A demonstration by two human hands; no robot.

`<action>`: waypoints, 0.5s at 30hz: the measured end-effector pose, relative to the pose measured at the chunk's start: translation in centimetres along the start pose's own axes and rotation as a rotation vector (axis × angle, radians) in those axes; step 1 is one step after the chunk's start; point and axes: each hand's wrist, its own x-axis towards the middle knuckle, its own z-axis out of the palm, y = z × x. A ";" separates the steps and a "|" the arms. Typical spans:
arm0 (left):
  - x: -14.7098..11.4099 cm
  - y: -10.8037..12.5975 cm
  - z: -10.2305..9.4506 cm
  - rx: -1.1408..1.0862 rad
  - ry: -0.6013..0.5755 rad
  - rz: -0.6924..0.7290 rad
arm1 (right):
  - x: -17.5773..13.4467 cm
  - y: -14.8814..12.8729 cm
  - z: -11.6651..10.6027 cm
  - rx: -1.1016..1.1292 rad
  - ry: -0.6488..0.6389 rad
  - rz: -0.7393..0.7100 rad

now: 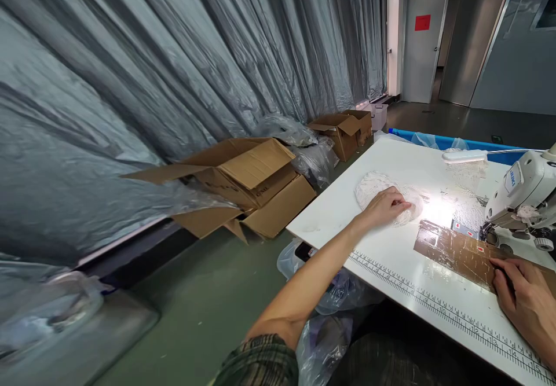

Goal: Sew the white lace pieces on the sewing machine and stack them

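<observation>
My left hand is over a piece of white lace fabric on the white sewing table. Its thumb and fingers are pinched together at the lace. Low on the right, my right hand rests its fingertips on a brown plate in front of the sewing machine. Those fingers are loosely bent and apart, holding nothing that I can see. More white lace lies beside the needle area, under a bright lamp spot.
A printed ruler scale runs along the table's near edge. Opened cardboard boxes and plastic bags stand on the floor by a silver curtain. A clear bag hangs below the table. A white-handled tool lies at the back.
</observation>
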 end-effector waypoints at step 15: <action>-4.4 9.9 7.2 -0.185 -0.498 0.752 | 1.8 -6.3 -5.6 1.281 -0.580 0.698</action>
